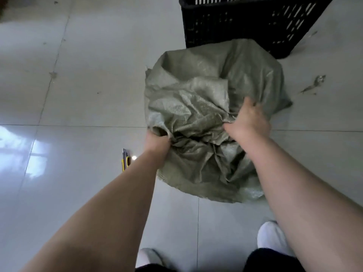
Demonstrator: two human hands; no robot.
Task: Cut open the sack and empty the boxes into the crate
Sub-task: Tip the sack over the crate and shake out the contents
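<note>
A crumpled grey-green woven sack [196, 91] lies on the tiled floor in front of me. My left hand [157, 142] is closed on a bunch of the sack's fabric at its near left edge, the fingers buried in the folds. My right hand [249, 120] presses on and grips the fabric at the sack's right side. A black slotted plastic crate [245, 22] stands just behind the sack, at the top of the view. No boxes show; the sack's contents are hidden.
A yellow utility knife [125, 159] lies on the floor just left of my left forearm. My white shoes [271, 236] stand at the bottom edge. Scuff marks [314, 83] dot the glossy tiles right of the sack.
</note>
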